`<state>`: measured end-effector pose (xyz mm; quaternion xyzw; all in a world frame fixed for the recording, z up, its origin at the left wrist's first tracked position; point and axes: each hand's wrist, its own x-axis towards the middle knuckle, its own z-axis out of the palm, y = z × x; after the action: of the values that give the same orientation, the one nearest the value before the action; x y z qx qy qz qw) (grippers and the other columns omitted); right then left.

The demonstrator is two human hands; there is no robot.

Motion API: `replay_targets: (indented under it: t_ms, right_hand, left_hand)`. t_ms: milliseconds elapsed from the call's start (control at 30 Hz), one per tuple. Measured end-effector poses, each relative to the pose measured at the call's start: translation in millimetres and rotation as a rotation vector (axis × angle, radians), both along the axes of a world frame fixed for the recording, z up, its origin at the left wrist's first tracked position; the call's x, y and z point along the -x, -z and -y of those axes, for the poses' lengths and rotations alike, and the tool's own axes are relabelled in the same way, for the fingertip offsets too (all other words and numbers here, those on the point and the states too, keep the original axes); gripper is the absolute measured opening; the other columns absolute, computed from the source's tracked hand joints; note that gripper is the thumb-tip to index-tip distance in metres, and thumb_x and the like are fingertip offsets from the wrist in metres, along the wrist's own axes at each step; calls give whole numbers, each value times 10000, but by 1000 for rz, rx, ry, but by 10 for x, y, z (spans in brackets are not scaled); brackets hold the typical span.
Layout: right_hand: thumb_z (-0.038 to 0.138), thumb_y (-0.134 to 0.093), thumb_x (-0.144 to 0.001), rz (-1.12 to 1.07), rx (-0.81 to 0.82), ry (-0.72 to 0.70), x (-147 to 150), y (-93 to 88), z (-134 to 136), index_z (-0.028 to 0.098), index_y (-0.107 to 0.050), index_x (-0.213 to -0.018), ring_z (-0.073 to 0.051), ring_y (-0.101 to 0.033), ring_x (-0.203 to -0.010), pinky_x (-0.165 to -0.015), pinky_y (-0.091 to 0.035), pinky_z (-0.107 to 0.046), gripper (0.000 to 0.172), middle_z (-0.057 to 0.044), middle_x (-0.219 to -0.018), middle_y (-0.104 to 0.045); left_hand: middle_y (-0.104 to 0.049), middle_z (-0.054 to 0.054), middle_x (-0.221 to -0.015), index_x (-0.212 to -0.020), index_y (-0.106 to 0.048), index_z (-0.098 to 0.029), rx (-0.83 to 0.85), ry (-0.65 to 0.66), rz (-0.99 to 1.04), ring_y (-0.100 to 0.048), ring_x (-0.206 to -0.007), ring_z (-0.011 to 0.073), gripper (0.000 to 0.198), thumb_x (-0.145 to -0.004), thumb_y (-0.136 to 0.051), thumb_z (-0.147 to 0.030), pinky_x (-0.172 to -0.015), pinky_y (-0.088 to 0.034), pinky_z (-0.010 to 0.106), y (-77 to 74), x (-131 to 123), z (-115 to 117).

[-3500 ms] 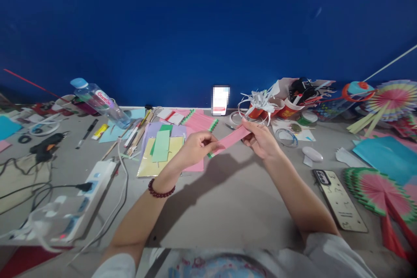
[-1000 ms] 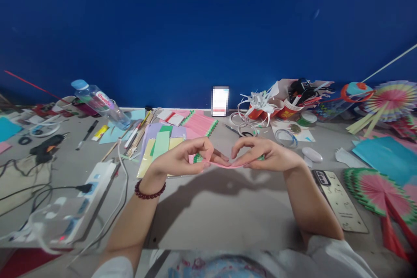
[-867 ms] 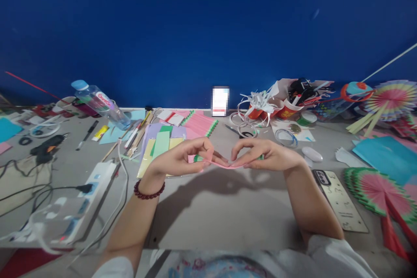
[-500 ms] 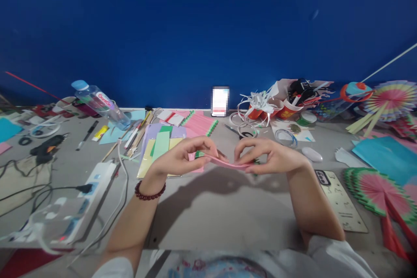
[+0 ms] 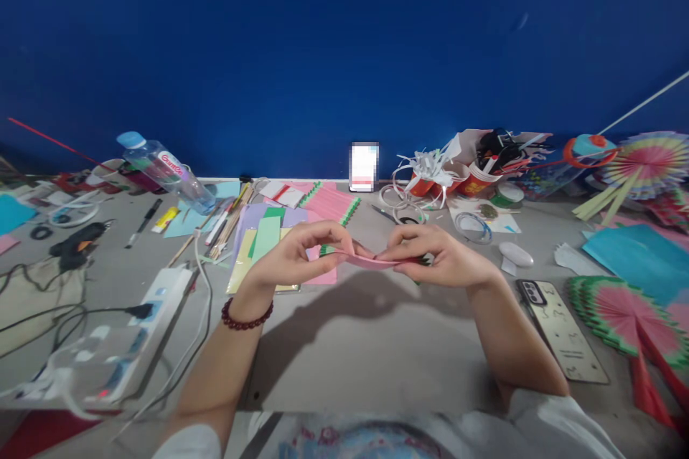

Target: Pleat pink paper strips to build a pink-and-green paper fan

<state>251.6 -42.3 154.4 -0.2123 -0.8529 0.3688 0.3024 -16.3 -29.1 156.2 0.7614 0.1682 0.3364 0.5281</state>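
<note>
Between my two hands, above the table, is a folded strip of pink paper with green ends, bowed slightly downward in the middle. My left hand pinches it near its left end, thumb below and fingers on top. On the other side my right hand grips it, fingertips bent in toward the middle. The green ends are partly covered by the fingers. Behind the hands lies pleated pink paper with green edges. Yellow and green paper sheets are beside my left wrist.
A power strip with cables and a plastic bottle are on the left. On the right are a phone, a pink-and-green paper fan and blue paper. Paper cups with tools stand at the back.
My right hand has moved a little left along the pink strip, bringing its fingertips closer to my left hand. The left hand has barely moved.
</note>
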Motion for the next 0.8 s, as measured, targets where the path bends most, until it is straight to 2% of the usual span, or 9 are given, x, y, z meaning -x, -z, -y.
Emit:
replay_targets:
  t_ms: [100, 267, 400, 667, 800]
  right_hand:
    - [71, -554, -838, 4, -18, -7, 3, -20, 11, 230, -698, -1103, -93, -553, -727, -613, -445, -214, 341, -39, -901, -602]
    - [71, -530, -846, 40, -20, -57, -7, -58, 21, 234, -715, -1072, -124, -581, -852, -719, -481, -250, 334, -59, -968, -599]
    - [77, -524, -849, 39, -24, -84, -21, -78, 14, 224, -723, -1045, -122, -589, -843, -718, -483, -243, 316, -60, -963, -603]
    - [89, -514, -858, 78, -51, -42, -27, -114, 45, 197, -727, -995, -100, -570, -720, -608, -455, -216, 274, -49, -889, -609]
    - [155, -565, -881, 77, -112, 47, -44, -127, 67, 194, -714, -1001, -118, -590, -757, -652, -481, -238, 195, -48, -864, -644]
  left_hand:
    - [-708, 97, -996, -967, -627, -175, -15, 36, 2, -676, -989, 210, 116, -896, -554, -119, -864, -556, 339, 12, -1, -7]
    - [-718, 114, -962, -983, -632, -165, -51, 108, 12, -684, -953, 219, 112, -902, -556, -151, -823, -563, 342, 14, -8, -16]
    - [-723, 115, -972, -967, -626, -173, -29, 130, 19, -688, -960, 220, 94, -910, -552, -170, -817, -559, 337, 0, -20, -14]
    - [-723, 120, -982, -962, -622, -177, -7, 143, -17, -680, -975, 218, 85, -913, -554, -192, -850, -553, 351, -3, -6, -27]
    - [-722, 114, -969, -963, -640, -173, -8, 93, 1, -681, -968, 215, 92, -908, -567, -186, -850, -555, 348, -3, 39, -57]
